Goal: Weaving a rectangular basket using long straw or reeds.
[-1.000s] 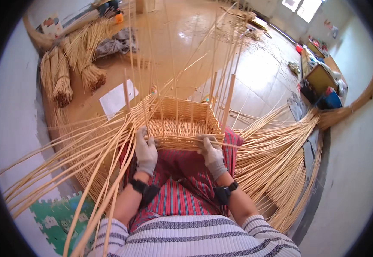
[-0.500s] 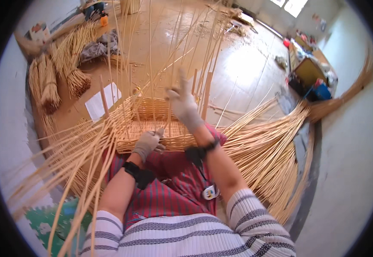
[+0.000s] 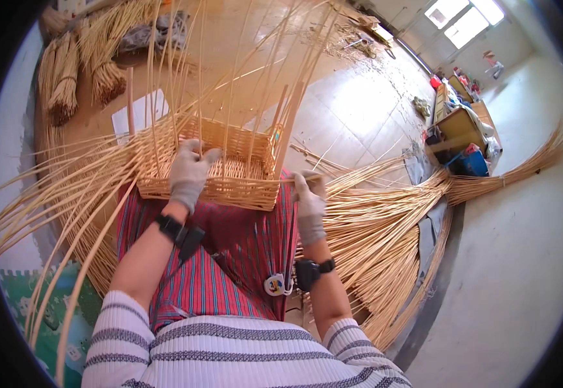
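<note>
A half-woven, rectangular wicker basket (image 3: 207, 193) rests across my lap, on a red striped cloth (image 3: 194, 284). Thin upright rods (image 3: 225, 107) rise from its walls, and wooden stakes (image 3: 289, 123) stand at its right end. My left hand (image 3: 190, 173), in a pale glove, is at the near wall with thumb and fingers closed around one upright rod. Just beyond the basket's right corner, my gloved right hand (image 3: 310, 205) pinches a wicker strand that runs along the near rim. Its fingertips are partly hidden.
Long loose rods (image 3: 68, 178) fan out from the basket's left end. A big pile of wicker rods (image 3: 378, 226) lies at my right. Tied bundles (image 3: 62, 84) and white paper (image 3: 140, 115) are at far left. A tape measure (image 3: 275, 284) sits on the cloth.
My right hand has come down from above the basket to its right corner and now pinches a strand. My left hand has shifted up onto the near wall. The basket appears further left.
</note>
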A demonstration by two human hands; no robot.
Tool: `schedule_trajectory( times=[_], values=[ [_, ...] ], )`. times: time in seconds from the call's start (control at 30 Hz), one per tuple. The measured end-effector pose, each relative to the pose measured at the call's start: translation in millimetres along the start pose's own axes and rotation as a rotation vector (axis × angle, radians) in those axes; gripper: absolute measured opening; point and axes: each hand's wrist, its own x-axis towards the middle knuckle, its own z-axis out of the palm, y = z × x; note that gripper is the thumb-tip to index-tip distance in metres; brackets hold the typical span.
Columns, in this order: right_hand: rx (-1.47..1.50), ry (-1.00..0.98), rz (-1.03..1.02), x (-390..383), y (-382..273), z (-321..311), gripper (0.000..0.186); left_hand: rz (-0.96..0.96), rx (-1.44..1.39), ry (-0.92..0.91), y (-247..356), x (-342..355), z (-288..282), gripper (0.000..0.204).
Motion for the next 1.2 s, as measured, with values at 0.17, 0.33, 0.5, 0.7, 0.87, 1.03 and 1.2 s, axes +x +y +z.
schedule_trajectory(
  times=[0.17, 0.33, 0.5, 0.7, 0.87, 1.03, 1.2],
  values=[
    [0.212, 0.103, 0.145, -5, -5, -36, 0.028, 0.368, 0.066, -0.372, 22, -19, 29, 0.028],
    [-0.592, -0.142, -0.23, 55, -42, 40, 0.05, 0.129, 0.14, -0.65, 20, -22, 66, 0.035],
    [-0.09, -0.436, -0.358, 109, -47, 70, 0.069, 0.118, 0.239, -0.575, 14, -17, 72, 0.042],
    [-0.377, -0.047, 0.166, 45, -3, -32, 0.046, -0.097, -0.408, -0.724, 40, -42, 37, 0.042],
    [-1.132, -0.403, -0.868, -9, -36, -14, 0.088, 0.714, 0.866, -0.085, 33, -66, -12, 0.11],
    [-1.588, -0.603, -0.748, -19, -50, 46, 0.115, 0.938, 1.077, -0.094, 19, -43, 10, 0.112],
    [-1.599, -0.625, -0.602, -12, -30, 64, 0.103, 0.801, 0.995, -0.27, 18, -32, 14, 0.098]
  ],
)
